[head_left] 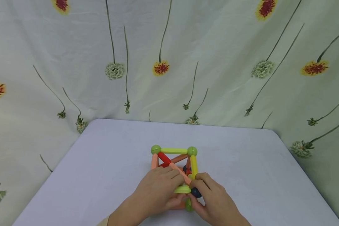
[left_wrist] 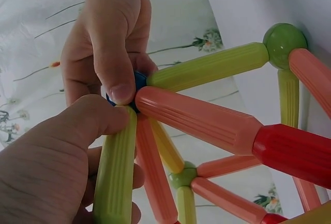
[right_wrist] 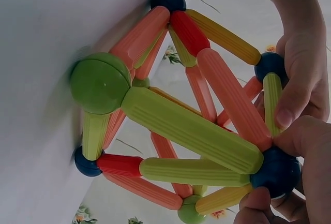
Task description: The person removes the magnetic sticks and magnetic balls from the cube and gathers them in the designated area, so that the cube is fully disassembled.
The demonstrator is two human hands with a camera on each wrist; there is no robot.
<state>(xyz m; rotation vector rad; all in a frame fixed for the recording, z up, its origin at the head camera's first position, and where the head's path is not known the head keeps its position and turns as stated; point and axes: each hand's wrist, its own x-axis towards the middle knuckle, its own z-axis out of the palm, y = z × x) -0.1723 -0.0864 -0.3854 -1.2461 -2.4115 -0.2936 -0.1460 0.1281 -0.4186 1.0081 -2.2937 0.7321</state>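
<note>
A frame of coloured rods and balls stands before me, with green balls such as the far corner one (head_left: 156, 149), dark blue balls, and green, yellow, red and salmon rods. With my right hand (head_left: 216, 199) I pinch a dark blue ball (right_wrist: 275, 172) at its near right top corner. My left hand (head_left: 158, 188) grips a yellow-green rod (left_wrist: 115, 172), thumb close to that ball. A salmon rod (left_wrist: 196, 118) runs from the same ball and joins a red rod (left_wrist: 295, 154). In the head view, my hands hide much of the near side.
The frame rests on a pale tabletop (head_left: 110, 150). Behind the table hangs a light cloth (head_left: 214, 47) printed with flowers and stems. Lower balls of the frame, including a green one (right_wrist: 101, 83), sit at the table surface.
</note>
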